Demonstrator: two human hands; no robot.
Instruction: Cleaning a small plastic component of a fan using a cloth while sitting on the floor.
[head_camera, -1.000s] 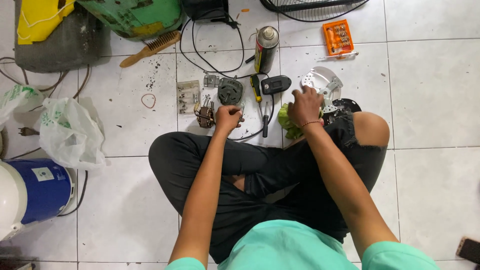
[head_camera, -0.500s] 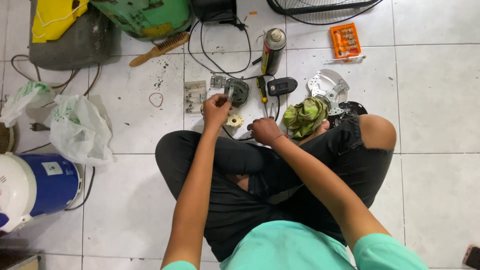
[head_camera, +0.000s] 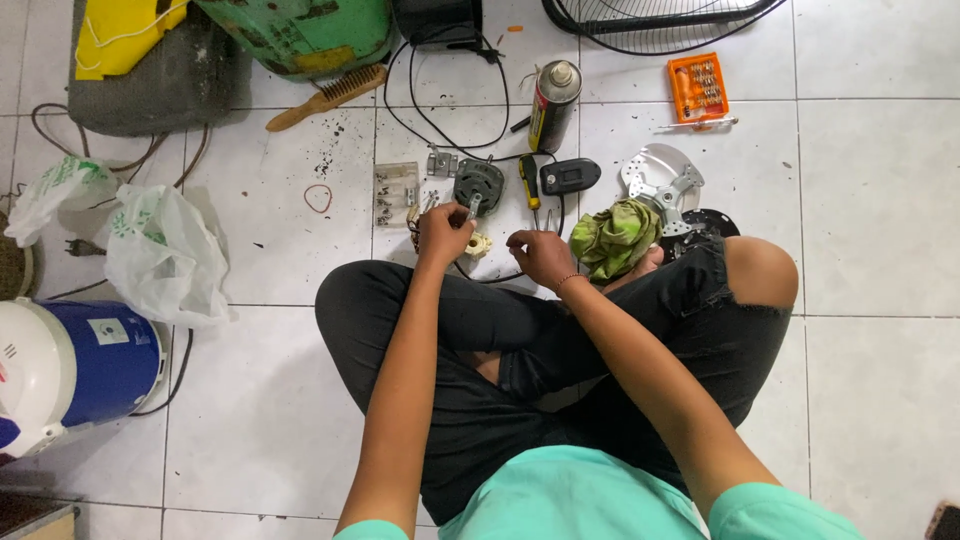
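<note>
Right now the left hand (head_camera: 445, 232) is closed around a small silver metal piece (head_camera: 474, 207) that sticks up from its fingers, just in front of the person's crossed legs. Below that hand a little cream plastic part (head_camera: 478, 245) lies on the white floor (head_camera: 880, 180). The right hand (head_camera: 540, 257) is close by, with its fingers curled, and it pinches thin silver pliers (head_camera: 549, 219). Just past both hands sits a round dark motor part (head_camera: 479, 184), and next to it a yellow screwdriver (head_camera: 529, 180) and a black plastic cover (head_camera: 569, 176). A green rag (head_camera: 614, 238) rests by the right knee, touching a shiny metal plate (head_camera: 661, 175). Farther away stand a spray can (head_camera: 555, 104), an orange box of bits (head_camera: 697, 88) and a wooden brush (head_camera: 328, 96). Off to the left are white plastic bags (head_camera: 160, 255) and a blue and white jug (head_camera: 70, 365).
</note>
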